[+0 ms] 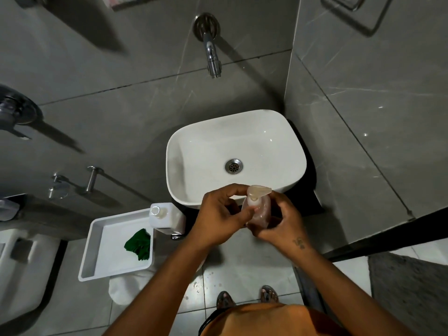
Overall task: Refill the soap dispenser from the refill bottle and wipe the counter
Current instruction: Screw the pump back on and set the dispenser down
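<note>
A clear pinkish soap dispenser [260,209] with a pale pump head is held over the front rim of the white basin [286,132]. My right hand [281,219] wraps its body from below and the right. My left hand [218,217] pinches the pump collar at the neck with thumb and fingers. The white refill bottle [167,218], its cap off, stands on the dark counter [315,202] just left of my hands. A crumpled green cloth [138,243] lies in a white tray [97,238] further left.
A chrome tap [212,52] juts from the grey tiled wall above the basin. Wall hooks and a rail [72,183] sit at left, with a toilet [21,263] below them. A dark mat [407,287] lies on the floor at right.
</note>
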Tool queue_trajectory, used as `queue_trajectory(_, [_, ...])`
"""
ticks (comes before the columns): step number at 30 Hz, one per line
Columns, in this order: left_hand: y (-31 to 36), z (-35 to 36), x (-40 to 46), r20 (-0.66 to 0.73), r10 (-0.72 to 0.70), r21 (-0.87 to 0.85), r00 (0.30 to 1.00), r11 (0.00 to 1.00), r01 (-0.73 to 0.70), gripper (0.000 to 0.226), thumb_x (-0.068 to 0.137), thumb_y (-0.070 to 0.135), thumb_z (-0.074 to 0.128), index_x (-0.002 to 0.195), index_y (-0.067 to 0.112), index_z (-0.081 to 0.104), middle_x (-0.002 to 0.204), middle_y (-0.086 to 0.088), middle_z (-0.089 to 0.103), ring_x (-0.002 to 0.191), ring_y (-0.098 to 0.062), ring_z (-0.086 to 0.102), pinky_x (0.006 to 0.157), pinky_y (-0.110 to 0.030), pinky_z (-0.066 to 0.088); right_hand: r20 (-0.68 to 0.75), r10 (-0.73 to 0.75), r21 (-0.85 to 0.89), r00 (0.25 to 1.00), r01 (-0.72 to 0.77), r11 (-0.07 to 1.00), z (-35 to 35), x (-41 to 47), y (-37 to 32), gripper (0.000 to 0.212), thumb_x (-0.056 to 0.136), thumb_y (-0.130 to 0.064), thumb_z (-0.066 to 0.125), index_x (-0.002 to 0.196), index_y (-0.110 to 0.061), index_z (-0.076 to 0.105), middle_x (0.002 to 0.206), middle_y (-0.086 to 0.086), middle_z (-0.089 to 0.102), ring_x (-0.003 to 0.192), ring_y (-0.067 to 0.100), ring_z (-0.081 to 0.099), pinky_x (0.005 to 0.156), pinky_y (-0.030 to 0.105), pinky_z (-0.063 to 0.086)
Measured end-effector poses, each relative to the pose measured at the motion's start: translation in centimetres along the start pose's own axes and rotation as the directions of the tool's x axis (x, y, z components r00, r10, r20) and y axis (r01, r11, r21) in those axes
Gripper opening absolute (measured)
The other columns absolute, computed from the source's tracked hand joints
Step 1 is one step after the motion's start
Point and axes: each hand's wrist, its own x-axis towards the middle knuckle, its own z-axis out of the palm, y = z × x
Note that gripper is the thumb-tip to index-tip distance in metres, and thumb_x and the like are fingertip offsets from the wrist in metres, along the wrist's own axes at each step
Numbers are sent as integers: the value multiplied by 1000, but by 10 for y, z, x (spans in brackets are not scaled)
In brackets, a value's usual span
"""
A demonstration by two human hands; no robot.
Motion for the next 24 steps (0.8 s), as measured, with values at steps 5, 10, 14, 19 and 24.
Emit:
queue_trajectory(5, [9,-2,1,-53,-19,-3,998,1000,19,33,73,10,91,101,19,77,61,-8,68,49,-21,57,53,-47,60,16,-47,16,999,46,999,3,-2,-7,77,52,-27,86,118,-49,55,121,-6,63,108,9,65,80,24,59])
queue_trajectory(10, [13,-18,1,150,-54,-76,987,995,66,27,86,2,79,111,7,74,48,5,60,40,1,49,49,-18,51,-2,-92,-2,996,92,996,3,-3,-16,76,53,-22,86,111,-58,55,118,-12,62,104,6,65,76,22,59])
queue_trajectory(14, [19,-21,4,101,58,47,993,997,-63,32,76,5,88,105,7,76,102,-4,71,49,-7,49,55,-22,45,-13,-105,29,994,106,994,10,-2,-20,72,52,-25,86,108,-59,57,115,-13,64,102,7,66,75,20,58])
queue_trajectory(19, [18,-30,11,137,23,14,990,1000,-25,27,76,4,88,98,18,78,68,1,71,41,-4,45,48,-19,38,39,-86,89,996,82,993,12,-2,-18,69,55,-21,85,112,-51,61,112,-16,69,100,5,69,73,15,55])
queue_trajectory(24, [21,-35,10,225,14,-45,974,999,-4,28,75,-2,86,98,13,76,86,-12,72,47,-13,51,47,-22,41,119,-69,56,990,62,996,2,1,-16,78,54,-24,90,118,-53,57,117,-21,67,108,2,66,78,13,53])
